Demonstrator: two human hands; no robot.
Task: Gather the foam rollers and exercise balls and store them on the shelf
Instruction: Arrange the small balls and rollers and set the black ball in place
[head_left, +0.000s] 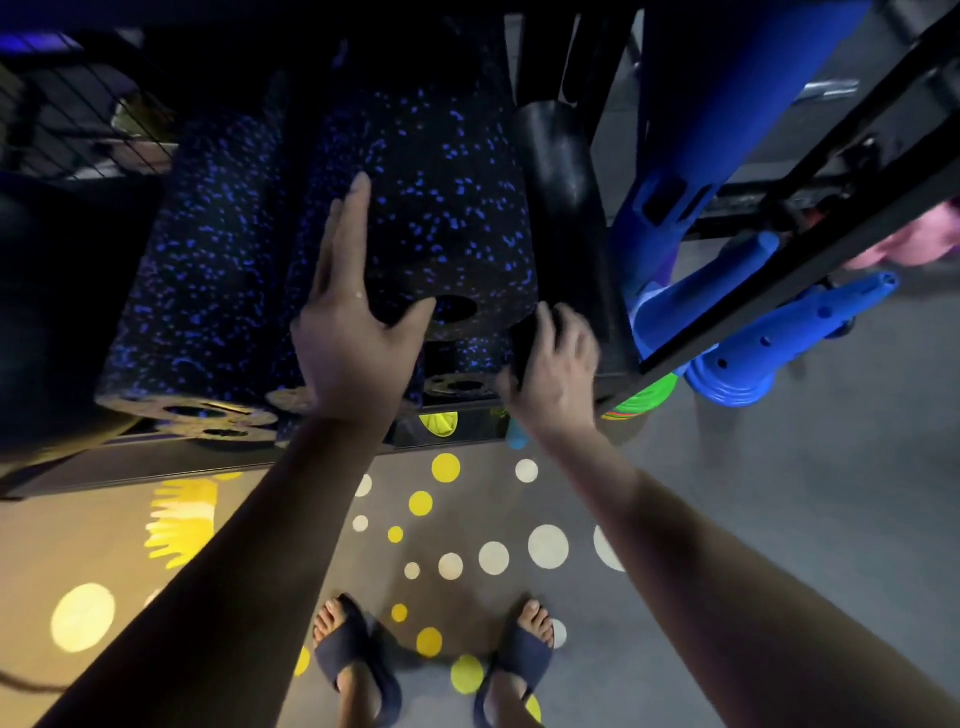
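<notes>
Grey floor (779, 519) dotted yellow and white lies under a dim black shelf (753, 304). On it lie speckled foam rollers (457, 218). The left hand (353, 332) rests flat on one, fingers straight. The right hand (550, 374) grips a black foam roller (561, 197) by its end, with blue cones (810, 322) crowding just beside.

Blurred right hand (550, 374) grips a dark thing (525, 340) too murky to name.

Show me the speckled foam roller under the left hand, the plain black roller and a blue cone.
speckled foam roller (447, 218): head view, its top side.
black roller (558, 176): head view, its smooth side.
blue cone (821, 317): head view, its holed wall.
</notes>
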